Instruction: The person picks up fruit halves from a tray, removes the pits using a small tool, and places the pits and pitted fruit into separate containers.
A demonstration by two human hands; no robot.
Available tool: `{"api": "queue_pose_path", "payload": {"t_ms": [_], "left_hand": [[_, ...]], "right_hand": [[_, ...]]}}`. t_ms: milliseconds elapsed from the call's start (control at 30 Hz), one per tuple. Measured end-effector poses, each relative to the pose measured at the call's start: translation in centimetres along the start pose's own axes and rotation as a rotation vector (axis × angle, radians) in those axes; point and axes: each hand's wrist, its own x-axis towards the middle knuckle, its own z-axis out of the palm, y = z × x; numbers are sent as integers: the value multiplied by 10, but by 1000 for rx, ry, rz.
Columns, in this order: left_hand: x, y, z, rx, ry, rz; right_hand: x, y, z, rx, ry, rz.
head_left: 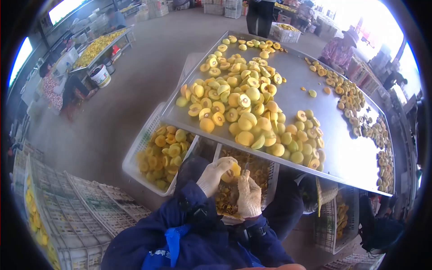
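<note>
Below the near edge of a metal table (288,81), my gloved left hand (215,175) grips a yellow fruit half (230,173) with a brown centre. Close on its right is my gloved right hand (249,195), fingers closed around a small tool whose tip (245,173) points up near the fruit. Under both hands sits a crate of brown pits and scraps (227,198). A white basket (130,159) of fruit halves stands to the left. Many fruit halves (247,121) are heaped on the table.
Stacked plastic crates (81,216) stand at the lower left, another crate (330,225) at the lower right. More fruit lies along the table's right side. One person (339,51) sits beyond the table, another (54,87) at the left near a bucket (100,75).
</note>
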Motion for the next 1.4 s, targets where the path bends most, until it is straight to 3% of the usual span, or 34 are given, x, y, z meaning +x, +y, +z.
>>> {"api": "queue_pose_path", "payload": {"t_ms": [67,267,367,467,567,600,833,1033,1233,1400], "left_hand": [[2,2,-1,-236,14,-21],[-10,23,5,-363,-2,-34],[-9,25,5,-476,-49,39],[-9,28,11,-531,-5,25],[-12,25,13,-581,-52,13],[-11,26,15,-585,-61,27],[-15,26,17,-598,-97,49],[-17,26,18,-466,-73,43],[-16,19,20,-416,21,96],[-16,21,21,-430,55,121]], "right_hand": [[-1,4,-2,-69,-5,-49],[-5,5,1,80,9,7],[-12,-6,-1,-17,-49,-30],[-22,-18,4,-18,-155,104],[-21,-4,11,-314,-171,-215],[-21,-3,12,-282,-180,-143],[-16,9,16,-358,-135,-184],[-13,22,20,-439,-90,-405],[-3,24,17,-443,-157,-315],[3,25,14,-282,-238,-109]]}}
